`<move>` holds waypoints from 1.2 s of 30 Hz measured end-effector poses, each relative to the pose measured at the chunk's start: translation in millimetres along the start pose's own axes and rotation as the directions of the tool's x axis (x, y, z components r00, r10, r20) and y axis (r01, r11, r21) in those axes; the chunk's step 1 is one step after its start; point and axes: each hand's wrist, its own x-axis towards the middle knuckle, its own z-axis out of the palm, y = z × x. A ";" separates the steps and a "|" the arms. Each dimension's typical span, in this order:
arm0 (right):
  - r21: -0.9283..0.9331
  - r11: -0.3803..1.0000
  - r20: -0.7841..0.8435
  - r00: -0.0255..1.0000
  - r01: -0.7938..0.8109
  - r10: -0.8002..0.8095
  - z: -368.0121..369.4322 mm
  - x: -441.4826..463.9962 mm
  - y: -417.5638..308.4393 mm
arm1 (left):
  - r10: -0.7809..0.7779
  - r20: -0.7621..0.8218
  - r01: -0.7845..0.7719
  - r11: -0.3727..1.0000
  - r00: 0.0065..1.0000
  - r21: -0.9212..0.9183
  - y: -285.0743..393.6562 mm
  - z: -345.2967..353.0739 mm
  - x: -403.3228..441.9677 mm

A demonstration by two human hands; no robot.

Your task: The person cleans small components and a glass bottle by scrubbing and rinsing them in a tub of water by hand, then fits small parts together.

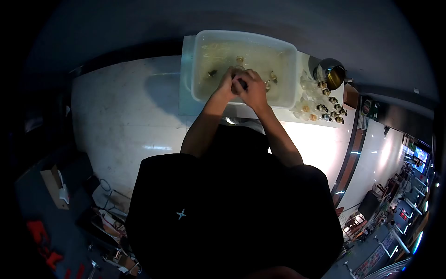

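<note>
The left hand [226, 86] and the right hand [253, 90] meet above the water of the plastic tub [292, 76], nearer to its near edge, and their fingers are bent around a small dark item [242, 84]. Wider water lies toward the tub's left wall. Glass pieces with metal tops [322, 108] crowd the counter [188, 100] at right, beside a round shiny vessel [331, 73] near the far right corner.
</note>
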 end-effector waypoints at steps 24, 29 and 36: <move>0.716 -0.011 0.514 0.516 -0.698 0.686 51.5 19.0 135.7 | -0.086 -0.102 0.120 0.907 0.991 0.404 -4.8 -46.5 45.3; 0.125 0.879 0.140 0.886 -0.459 0.443 42.6 27.1 80.4 | -0.033 -0.030 0.043 0.852 0.999 0.522 -6.6 -29.9 31.3; 0.168 0.986 0.122 0.992 -0.008 -0.012 18.3 4.9 17.8 | -0.089 0.200 0.088 0.996 0.976 0.010 1.4 -67.8 63.6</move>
